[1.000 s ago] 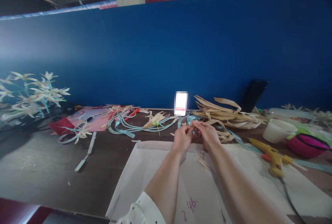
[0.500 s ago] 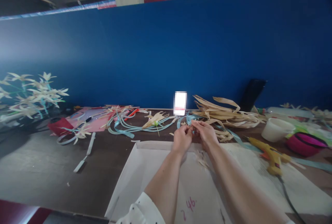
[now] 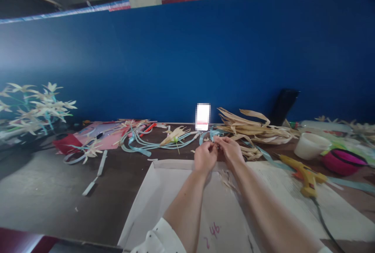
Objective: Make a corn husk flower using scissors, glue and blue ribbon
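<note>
While a blue partition (image 3: 164, 61) backs the dark tabletop (image 3: 49, 190), left hand (image 3: 204, 157) and right hand (image 3: 231, 151) pinch closed, contents too hidden to tell.

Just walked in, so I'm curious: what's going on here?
Someone's left hand and right hand are close together by the far edge of a white tray, at something too small to make out. Blue ribbon shows just beyond them, and dried husks lie to its right. A yellow glue gun rests on a paper sheet farther right.
</note>
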Demonstrator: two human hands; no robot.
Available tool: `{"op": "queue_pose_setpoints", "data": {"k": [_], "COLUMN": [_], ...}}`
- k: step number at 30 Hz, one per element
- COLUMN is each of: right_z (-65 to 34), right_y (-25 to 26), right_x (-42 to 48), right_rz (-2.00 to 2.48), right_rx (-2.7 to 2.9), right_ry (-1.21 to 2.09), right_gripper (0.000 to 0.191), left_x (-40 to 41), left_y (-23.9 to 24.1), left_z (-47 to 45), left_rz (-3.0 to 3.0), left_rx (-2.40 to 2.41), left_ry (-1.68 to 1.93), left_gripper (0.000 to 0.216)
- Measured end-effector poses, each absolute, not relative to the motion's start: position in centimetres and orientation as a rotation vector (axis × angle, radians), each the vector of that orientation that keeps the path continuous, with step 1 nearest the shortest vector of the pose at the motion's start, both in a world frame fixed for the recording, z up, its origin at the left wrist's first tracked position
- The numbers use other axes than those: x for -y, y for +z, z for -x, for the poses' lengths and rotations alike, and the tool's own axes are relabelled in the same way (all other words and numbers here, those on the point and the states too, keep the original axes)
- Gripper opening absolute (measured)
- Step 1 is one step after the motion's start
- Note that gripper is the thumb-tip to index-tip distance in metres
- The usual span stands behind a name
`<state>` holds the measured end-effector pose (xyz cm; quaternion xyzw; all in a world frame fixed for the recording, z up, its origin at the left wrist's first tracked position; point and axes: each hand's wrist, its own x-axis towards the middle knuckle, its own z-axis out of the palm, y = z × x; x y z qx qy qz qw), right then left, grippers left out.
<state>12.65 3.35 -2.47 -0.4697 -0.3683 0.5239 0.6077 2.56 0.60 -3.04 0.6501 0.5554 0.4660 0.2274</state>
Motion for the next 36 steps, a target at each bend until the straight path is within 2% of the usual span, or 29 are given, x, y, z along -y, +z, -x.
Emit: {"op": "queue_pose_setpoints", "data": {"k": [13,20,36], "right_z": [-12.74,-12.52,-12.38], "right_y": [-2.68,-2.44,-2.09], "right_x": [-3.27,-3.14,-2.67], "right_rz": [1.140,1.171,1.115], "right_rx": [0.908,0.926,0.943], "right_ry": [1.067,1.003,1.139], "right_gripper": [0.035,0.036,0.039], "left_x": [-0.22,-0.42,-0.45], "left_y": [-2.76,-3.00,-2.77], "left_z": [-2.22,-2.26,-2.44], "left_rz": [-2.207,-2.186,-2.133], "left_rx": [-1.699,-1.694,-1.673], "left_ry": [1.262,1.278,1.351], "left_gripper": [0.024,0.022,0.016]}}
